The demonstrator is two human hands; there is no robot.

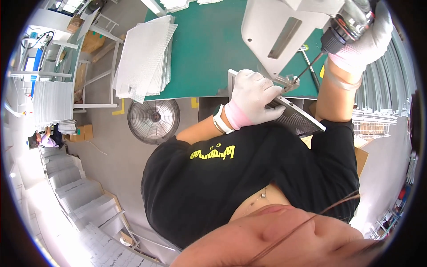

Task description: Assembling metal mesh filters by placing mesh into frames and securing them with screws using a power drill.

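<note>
With twelve o'clock straight away from me over the mesh panel (291, 119), the near edge of the green bench (202, 53) runs from nine toward three, and the panel slants across it, its lower corner past the edge at four, close to my black shirt. The widest bare stretch of bench lies at ten to eleven, between the fanned stack of white mesh sheets (144, 55) at nine to ten and the pale machine (262, 22) at twelve. Room is tighter at one to two, where a thin-handled tool (310, 69) lies near the edge. A round floor fan (154, 120) stands off the bench between eight and nine.

My gloved left hand (255, 92) is closed over the panel's frame, its forearm coming in from eight. My gloved right hand (371, 42) is raised at one to two, elbow bent, fingers wrapped round a power driver (334, 41). Its long bit slopes toward seven, to a small metal fitting (291, 82) beside the frame; I cannot tell whether the tip is seated.
</note>
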